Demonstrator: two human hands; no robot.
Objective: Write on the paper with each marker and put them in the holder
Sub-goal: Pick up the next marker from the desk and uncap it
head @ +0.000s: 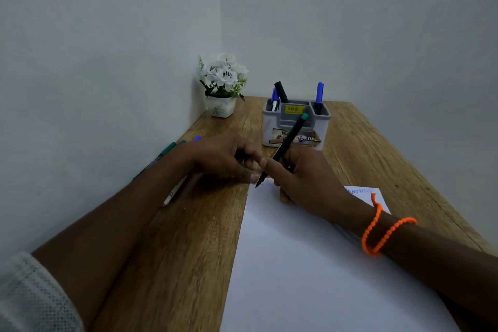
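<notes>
From where the head camera looked, the right hand [304, 180] held a black marker with a teal end [280, 151] in a writing pinch at the centre of the frame. Its tip sat low at the upper left corner of the white paper [310, 264], and its barrel slanted up and right toward the grey holder [295, 127], most likely so the stroke could start at the sheet's edge.

The left hand [223, 159] lay just left of the tip, fingers curled. It may have held the cap, though I could not tell.

The marker ran out of the grip both ways, with the tip below the fingers and the teal end well above them. A blue scribble [359, 191] showed on the paper's upper right corner, beyond the wrist.

The holder stood behind the hands with a black marker [280, 91] and two blue markers [319, 93] upright in it. More markers [172, 147] lay along the wall at left, apparently awaiting their turn, near a pot of white flowers [222, 86].
</notes>
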